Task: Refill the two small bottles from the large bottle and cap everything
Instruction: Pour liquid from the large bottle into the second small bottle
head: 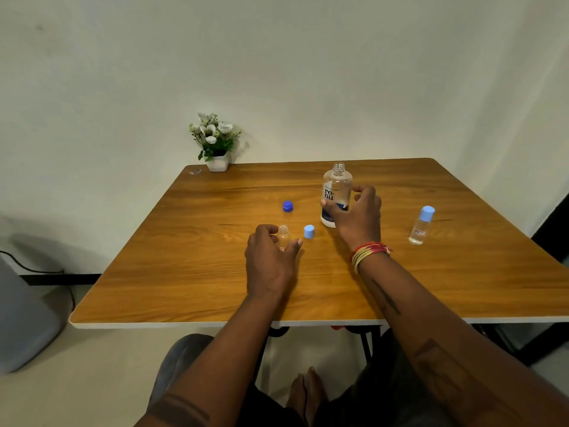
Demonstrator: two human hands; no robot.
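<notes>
Head view, looking down over a square wooden table (191, 272) set against a pale wall. 3 bottles stand upright on it. Near the middle, the large clear plastic bottle with a dark blue and white label (336, 192) is uncapped, its threaded neck bare; its dark blue screw cap (288, 206) sits well apart to the left. Closer to the person, a small clear bottle without a cap (283, 237) stands open, and its light blue cap (308, 231) rests just beside it on the right. Far right, a second small clear bottle wearing a light blue cap (420, 226) holds some clear liquid.

Progress, as a judgement: the capped bottle looks finished, so about 1 of 2 refills seems done. Left to do: pour into the open small bottle, cap it, then cap the large bottle. Whether the open small bottle holds any liquid cannot be told.

Pose: the left hand (271, 263) reaches forward, palm down, fingers and thumb curled around the open small bottle, steadying it on the table. The right hand (358, 218), threads tied at its wrist, wraps the lower right side of the large bottle, thumb in front, fingers behind, gripping it where it stands.

A white pot of white artificial flowers (216, 143) sits at the far left corner.
</notes>
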